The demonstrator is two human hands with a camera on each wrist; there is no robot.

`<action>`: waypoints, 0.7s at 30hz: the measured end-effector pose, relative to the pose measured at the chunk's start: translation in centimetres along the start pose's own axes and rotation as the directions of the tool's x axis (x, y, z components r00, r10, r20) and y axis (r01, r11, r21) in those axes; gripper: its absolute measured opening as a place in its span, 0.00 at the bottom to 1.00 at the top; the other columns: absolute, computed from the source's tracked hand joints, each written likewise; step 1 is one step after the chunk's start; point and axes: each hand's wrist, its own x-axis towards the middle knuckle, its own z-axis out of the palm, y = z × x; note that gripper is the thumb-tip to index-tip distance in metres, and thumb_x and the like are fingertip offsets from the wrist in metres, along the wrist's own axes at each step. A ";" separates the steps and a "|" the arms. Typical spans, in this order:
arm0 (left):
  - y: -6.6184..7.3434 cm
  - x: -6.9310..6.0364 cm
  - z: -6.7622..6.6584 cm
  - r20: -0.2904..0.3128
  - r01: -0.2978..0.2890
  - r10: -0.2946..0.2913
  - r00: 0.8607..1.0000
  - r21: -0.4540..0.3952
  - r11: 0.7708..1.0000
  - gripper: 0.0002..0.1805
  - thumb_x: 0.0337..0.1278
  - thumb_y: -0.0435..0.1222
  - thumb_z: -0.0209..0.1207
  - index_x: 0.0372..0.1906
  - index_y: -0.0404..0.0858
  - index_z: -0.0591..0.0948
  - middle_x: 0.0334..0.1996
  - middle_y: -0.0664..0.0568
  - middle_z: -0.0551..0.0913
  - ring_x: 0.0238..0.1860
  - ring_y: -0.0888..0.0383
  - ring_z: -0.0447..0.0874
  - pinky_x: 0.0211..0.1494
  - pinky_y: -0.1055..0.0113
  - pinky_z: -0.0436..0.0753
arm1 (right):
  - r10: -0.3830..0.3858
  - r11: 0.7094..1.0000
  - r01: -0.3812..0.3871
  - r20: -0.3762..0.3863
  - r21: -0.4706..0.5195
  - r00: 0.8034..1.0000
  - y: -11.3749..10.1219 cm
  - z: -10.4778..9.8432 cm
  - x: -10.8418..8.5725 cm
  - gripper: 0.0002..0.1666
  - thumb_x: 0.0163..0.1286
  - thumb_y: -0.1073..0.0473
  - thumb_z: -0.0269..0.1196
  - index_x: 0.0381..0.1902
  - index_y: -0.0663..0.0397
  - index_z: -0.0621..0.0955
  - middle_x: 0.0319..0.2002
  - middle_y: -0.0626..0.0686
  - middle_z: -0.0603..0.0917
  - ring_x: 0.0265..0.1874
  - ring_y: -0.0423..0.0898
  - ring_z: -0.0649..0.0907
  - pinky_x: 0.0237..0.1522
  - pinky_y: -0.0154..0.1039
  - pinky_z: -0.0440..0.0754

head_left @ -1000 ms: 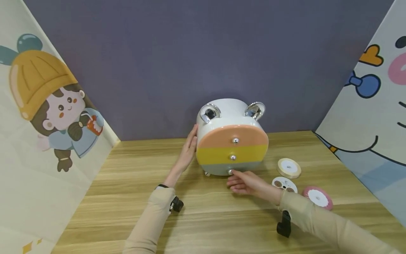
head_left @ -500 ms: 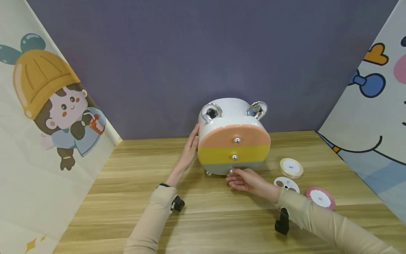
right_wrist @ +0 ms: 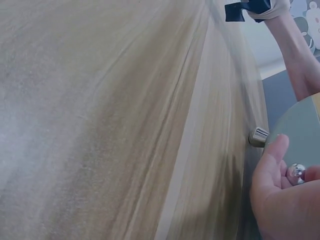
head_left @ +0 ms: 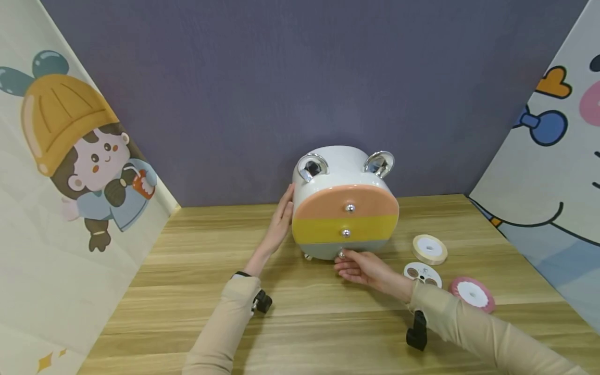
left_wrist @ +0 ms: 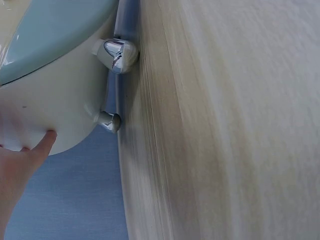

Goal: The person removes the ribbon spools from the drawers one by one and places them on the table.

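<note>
A small white drawer cabinet (head_left: 339,169) with shiny ears stands on short silver feet. Its rounded front has an orange, a yellow and a grey-green drawer (head_left: 323,250) stacked top to bottom, each with a silver knob; all three look closed. My left hand (head_left: 277,224) rests flat along the cabinet's left side, fingers straight; fingertips touching the white wall show in the left wrist view. At the lowest drawer, my right hand (head_left: 367,268) pinches the drawer knob (right_wrist: 296,173) between thumb and fingers. Part of that knob is hidden by the fingers.
Right of the cabinet lie a cream ribbon spool (head_left: 429,249), a white spool with brown circles (head_left: 423,273) and a pink ribbon spool (head_left: 472,294), partly behind the right sleeve. A dark wall (head_left: 300,94) rises behind the wooden table (head_left: 187,291).
The right thumb and fingers have closed slightly more around the lowest knob. The left hand keeps its place on the cabinet, and the view has shifted a little.
</note>
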 end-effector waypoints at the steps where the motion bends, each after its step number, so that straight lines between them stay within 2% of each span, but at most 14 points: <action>1: 0.0 0.0 0.0 -0.007 -0.008 0.008 1.000 0.002 1.000 0.29 0.81 0.37 0.34 0.80 0.51 0.49 0.82 0.47 0.44 0.82 0.52 0.39 0.82 0.45 0.46 | 0.001 1.000 -0.001 -0.002 0.002 1.000 0.0 0.0 -0.1 0.26 0.79 0.53 0.50 0.55 0.74 0.76 0.33 0.47 0.90 0.32 0.35 0.88 0.39 0.28 0.87; 6: 0.0 0.1 0.0 -0.023 -0.030 0.031 0.999 0.016 0.999 0.28 0.81 0.45 0.36 0.80 0.55 0.51 0.81 0.47 0.46 0.82 0.53 0.41 0.82 0.44 0.47 | 0.006 1.000 -0.006 -0.003 0.003 1.000 0.2 0.0 -0.5 0.24 0.79 0.52 0.51 0.53 0.71 0.78 0.33 0.48 0.90 0.30 0.35 0.88 0.39 0.28 0.87; 10: 0.0 0.1 0.0 -0.016 -0.023 0.024 1.000 0.023 0.999 0.28 0.80 0.50 0.36 0.79 0.58 0.51 0.82 0.50 0.46 0.82 0.53 0.41 0.82 0.43 0.48 | 0.010 1.000 -0.010 0.000 0.017 1.000 0.5 0.2 -1.0 0.21 0.78 0.53 0.52 0.50 0.68 0.80 0.32 0.48 0.90 0.29 0.35 0.88 0.38 0.28 0.87; 18: 0.1 -0.1 0.0 -0.001 0.005 -0.005 1.000 0.000 1.000 0.28 0.81 0.39 0.35 0.80 0.55 0.50 0.82 0.52 0.45 0.82 0.53 0.41 0.82 0.44 0.48 | 0.018 1.000 -0.018 0.013 0.015 1.000 1.2 0.6 -2.1 0.19 0.77 0.53 0.53 0.45 0.65 0.82 0.31 0.47 0.90 0.29 0.36 0.89 0.37 0.28 0.87; 21: 1.0 -0.4 -0.2 0.009 0.019 -0.018 1.000 -0.028 0.999 0.29 0.81 0.36 0.35 0.80 0.50 0.50 0.82 0.49 0.44 0.82 0.50 0.39 0.82 0.44 0.47 | 0.028 0.999 -0.028 0.020 0.015 0.999 1.5 0.6 -2.5 0.19 0.76 0.53 0.53 0.45 0.65 0.83 0.31 0.48 0.90 0.28 0.36 0.88 0.37 0.28 0.87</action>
